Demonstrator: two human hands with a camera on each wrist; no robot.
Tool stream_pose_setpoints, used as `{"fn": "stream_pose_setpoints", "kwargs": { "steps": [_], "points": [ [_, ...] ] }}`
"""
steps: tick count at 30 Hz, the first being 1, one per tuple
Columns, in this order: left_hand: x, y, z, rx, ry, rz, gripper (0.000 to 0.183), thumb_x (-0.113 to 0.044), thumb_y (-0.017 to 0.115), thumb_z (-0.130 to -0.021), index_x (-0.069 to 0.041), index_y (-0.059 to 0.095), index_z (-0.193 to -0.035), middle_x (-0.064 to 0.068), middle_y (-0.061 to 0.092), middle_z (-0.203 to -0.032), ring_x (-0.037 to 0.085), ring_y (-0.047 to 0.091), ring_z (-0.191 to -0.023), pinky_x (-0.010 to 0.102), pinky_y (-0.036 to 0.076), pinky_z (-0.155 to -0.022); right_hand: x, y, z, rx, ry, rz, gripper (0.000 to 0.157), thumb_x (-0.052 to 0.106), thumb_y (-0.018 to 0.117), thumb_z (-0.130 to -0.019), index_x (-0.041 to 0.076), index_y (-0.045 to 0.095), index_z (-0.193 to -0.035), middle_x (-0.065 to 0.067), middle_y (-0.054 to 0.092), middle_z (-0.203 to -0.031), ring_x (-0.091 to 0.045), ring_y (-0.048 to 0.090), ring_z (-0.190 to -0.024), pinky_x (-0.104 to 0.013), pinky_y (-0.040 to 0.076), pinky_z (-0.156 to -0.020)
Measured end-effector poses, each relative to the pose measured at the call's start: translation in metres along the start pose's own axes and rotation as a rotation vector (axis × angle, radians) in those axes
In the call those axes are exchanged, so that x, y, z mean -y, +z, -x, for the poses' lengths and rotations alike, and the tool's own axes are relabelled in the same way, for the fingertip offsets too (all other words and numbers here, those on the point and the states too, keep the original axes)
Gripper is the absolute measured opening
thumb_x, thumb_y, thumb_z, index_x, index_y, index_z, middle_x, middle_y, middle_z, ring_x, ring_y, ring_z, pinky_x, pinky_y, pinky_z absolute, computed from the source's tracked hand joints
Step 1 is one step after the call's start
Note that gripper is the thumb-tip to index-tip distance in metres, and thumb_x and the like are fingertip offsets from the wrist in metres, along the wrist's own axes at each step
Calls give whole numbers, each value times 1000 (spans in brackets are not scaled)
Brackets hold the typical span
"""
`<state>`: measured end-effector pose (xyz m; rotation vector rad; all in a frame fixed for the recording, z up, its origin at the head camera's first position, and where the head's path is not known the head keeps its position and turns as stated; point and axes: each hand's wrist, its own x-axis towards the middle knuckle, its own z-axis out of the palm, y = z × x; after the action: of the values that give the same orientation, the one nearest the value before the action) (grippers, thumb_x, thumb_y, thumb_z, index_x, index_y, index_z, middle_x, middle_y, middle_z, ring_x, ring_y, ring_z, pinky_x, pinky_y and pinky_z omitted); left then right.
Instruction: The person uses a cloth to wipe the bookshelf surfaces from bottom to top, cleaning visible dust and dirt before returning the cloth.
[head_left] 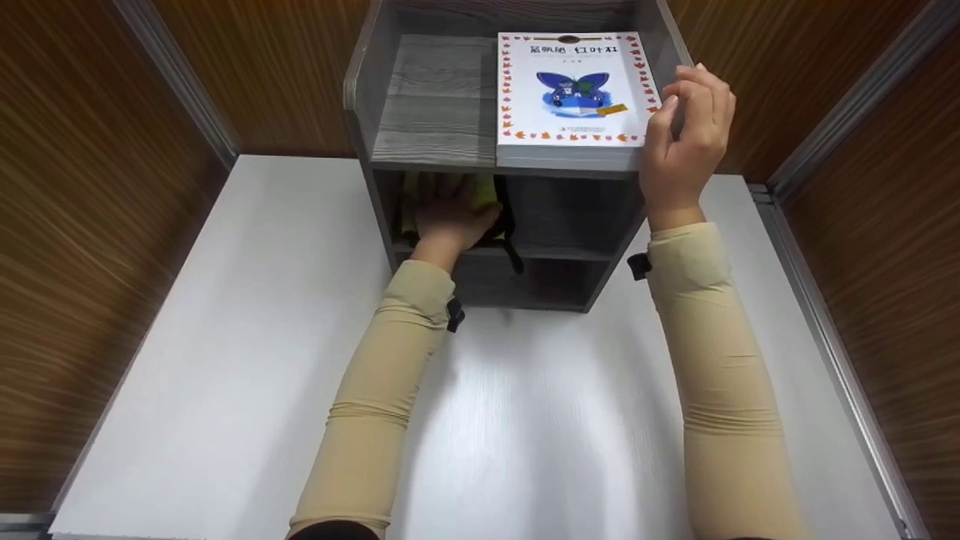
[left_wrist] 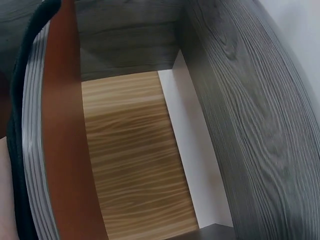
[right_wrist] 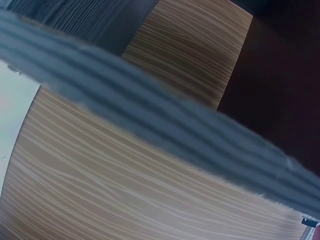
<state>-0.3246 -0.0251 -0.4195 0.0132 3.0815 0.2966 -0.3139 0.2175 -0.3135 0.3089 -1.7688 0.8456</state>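
My left hand [head_left: 450, 217] reaches into the middle compartment of a grey wood-grain shelf unit [head_left: 435, 97]. Its fingers lie spread over a yellow-green item [head_left: 484, 191], soft-looking and with black parts; its kind is hard to tell in the shadow. A dark strap [head_left: 516, 256] hangs over the front edge of that compartment's board, and the strap [left_wrist: 17, 115] also shows in the left wrist view. My right hand [head_left: 694, 135] grips the upper edge of the unit's right side panel, fingers bent, next to a white book [head_left: 574, 97] with a butterfly cover on the top shelf.
The unit stands on a white table [head_left: 510, 420]. Brown wood-grain walls [head_left: 82, 187] with metal edging [head_left: 180, 82] enclose it on the left, right and back. Below the middle board is a lower compartment [head_left: 525, 281]. The side panel's edge [right_wrist: 165, 112] crosses the right wrist view.
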Motion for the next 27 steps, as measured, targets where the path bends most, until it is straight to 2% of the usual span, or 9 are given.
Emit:
{"fn": "stream_pose_setpoints", "kwargs": {
  "steps": [5, 12, 18, 27],
  "points": [
    [-12, -2, -2, 19, -9, 6, 76, -75, 23, -83, -41, 4, -148, 3, -7, -156, 36, -15, -138, 61, -2, -105, 0, 0, -1, -4, -1, 0, 28, 18, 44, -86, -4, 61, -89, -11, 60, -109, -11, 46, -116, -26, 31, -102],
    [-36, 0, -6, 37, 19, 4, 75, -74, 23, -85, -38, 12, -149, 6, -1, -156, 39, -9, -138, 63, 2, -104, 0, -2, -3, -11, -19, -9, 27, 18, 44, -86, -3, 61, -87, -9, 61, -109, -11, 46, -116, -26, 30, -103],
    [-67, 3, -8, 39, 29, 5, 76, -75, 23, -84, -36, 14, -149, 9, 2, -156, 41, -4, -138, 64, 5, -103, 0, -2, -5, -21, -28, -8, 27, 18, 43, -86, -3, 61, -87, -9, 61, -108, -10, 46, -115, -26, 31, -102],
    [-112, 15, -8, 60, 70, -45, 77, -72, 23, -85, -34, 5, -150, 11, 1, -156, 41, -1, -138, 64, 8, -103, 1, -1, 0, -11, -31, -10, 26, 17, 43, -87, -2, 61, -87, -9, 61, -108, -11, 46, -116, -27, 31, -102]
  ]
}}
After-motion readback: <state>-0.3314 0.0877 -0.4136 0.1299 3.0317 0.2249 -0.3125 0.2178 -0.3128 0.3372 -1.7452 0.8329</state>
